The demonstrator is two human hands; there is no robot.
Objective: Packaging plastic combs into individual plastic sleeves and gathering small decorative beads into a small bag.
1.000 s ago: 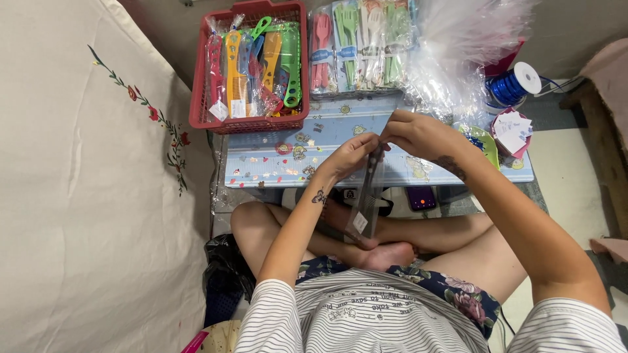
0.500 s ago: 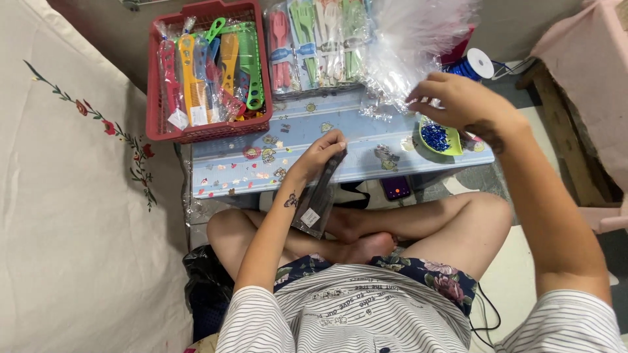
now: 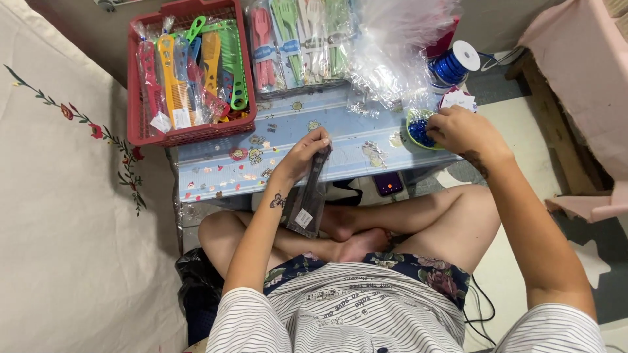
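We hold a dark comb in a clear sleeve [image 3: 309, 189] in our left hand [image 3: 303, 155], fingers closed around its upper end at the near edge of the counter [image 3: 222, 171], so most of the packet hangs off the edge toward six o'clock, over our crossed legs. Our right hand [image 3: 461, 131] sits at about two o'clock from the left, curled down over a small green dish of blue bits [image 3: 418, 131]; it seems to be pinching something there, though we cannot tell what, since the knuckles hide the fingertips. The risks we see come mostly from this split of attention. With the grip only at the top, the slippery sleeve could slide out and drop into our lap. The dish sits close to the counter's near edge, so a careless pull of the right hand could tip it and scatter its contents. At twelve o'clock from the dish a loose heap of clear bags [image 3: 392, 52] leans over it and could snag on the wrist. The blue ribbon spool [image 3: 456, 64] at one o'clock could roll if nudged. The red basket of combs [image 3: 186, 72] at eleven o'clock stands well apart and looks safe.
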